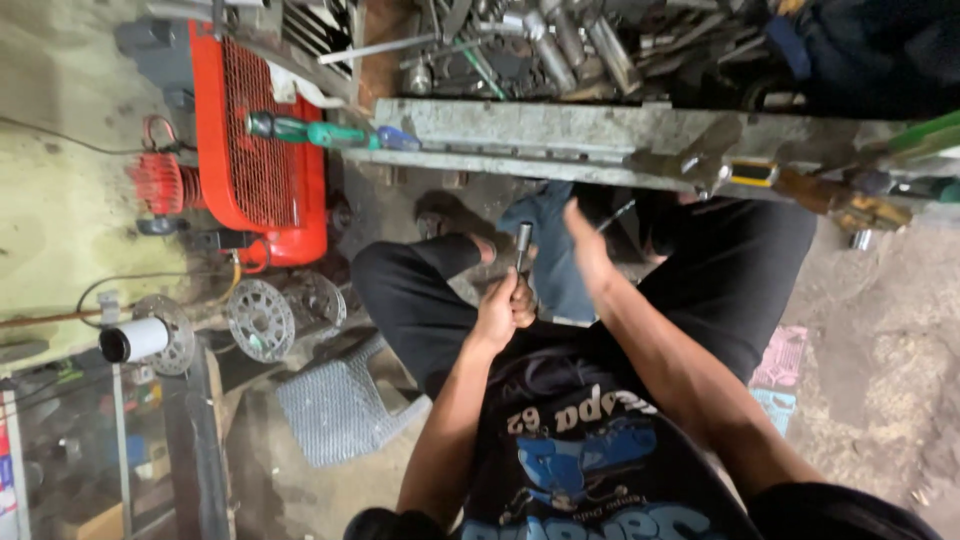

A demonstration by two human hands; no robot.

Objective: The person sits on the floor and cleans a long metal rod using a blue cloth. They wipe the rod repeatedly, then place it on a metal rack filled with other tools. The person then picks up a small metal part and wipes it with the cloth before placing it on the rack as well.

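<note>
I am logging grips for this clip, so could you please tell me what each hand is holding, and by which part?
The left hand is closed around the lower end of a metal socket tool, its tip pointing up. The right hand is open and holds nothing.

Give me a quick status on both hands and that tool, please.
Left hand fisted around the metal socket driver, shaft up. Right hand open, empty, beside it. Blue cloth just behind; cluttered workbench edge ahead.
</note>
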